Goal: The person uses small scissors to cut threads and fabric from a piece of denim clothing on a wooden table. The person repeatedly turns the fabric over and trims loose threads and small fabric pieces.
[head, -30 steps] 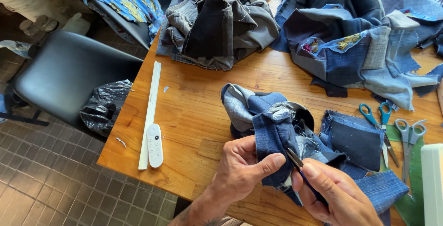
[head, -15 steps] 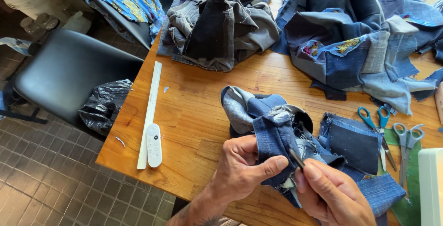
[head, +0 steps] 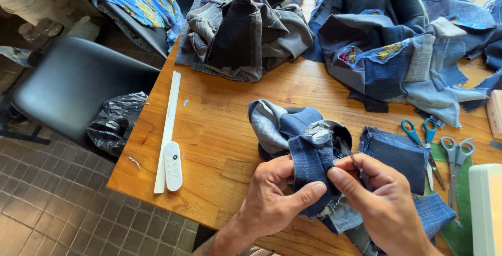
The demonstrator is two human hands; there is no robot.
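- The left hand (head: 272, 196) is pinching a folded denim strip (head: 311, 162), thumb pressing against fingers, just right of the white remote (head: 173, 165).
- The right hand (head: 384, 203) is pinching a thin dark tool (head: 349, 152) at the fold.
- The denim is looking soft, light and floppy; gripping at the thick folded seam seems best.

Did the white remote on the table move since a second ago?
No. The white remote lies beside the long white ruler near the table's left edge, exactly as before.

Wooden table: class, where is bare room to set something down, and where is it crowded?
Bare wood lies between the white ruler, the grey denim heap and the denim piece in both hands. The right side is crowded: patchwork pile, blue scissors, grey scissors.
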